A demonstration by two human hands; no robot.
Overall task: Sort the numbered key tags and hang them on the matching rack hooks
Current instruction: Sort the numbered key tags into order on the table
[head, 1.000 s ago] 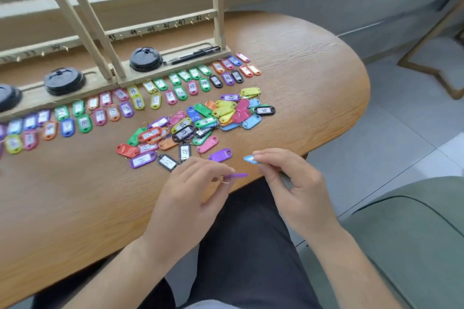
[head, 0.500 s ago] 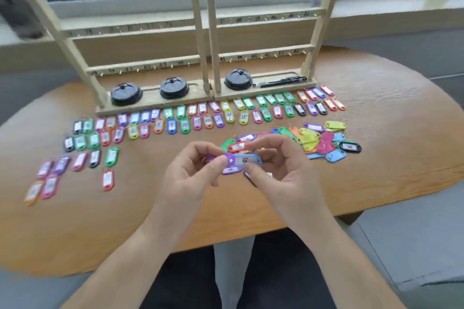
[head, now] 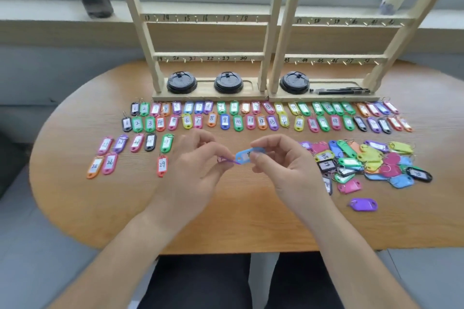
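Wooden table (head: pixel 75 195) lies under both hands. Beyond them stands the numbered rack (head: pixel 208 55), with sorted rows of tags (head: pixel 238 122) just past the fingertips and a loose pile (head: pixel 349 149) beside the right hand (head: pixel 283 170). That hand pinches a blue tag (head: pixel 249 154). The left hand (head: pixel 193 170) pinches a purple tag (head: pixel 229 160), and the two tags touch between the hands.

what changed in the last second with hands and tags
The left hand and right hand moved from the table's near edge to over its middle, bringing the purple tag and blue tag together. Left keeps pinching purple, right blue. Unchanged: rows, pile, rack.
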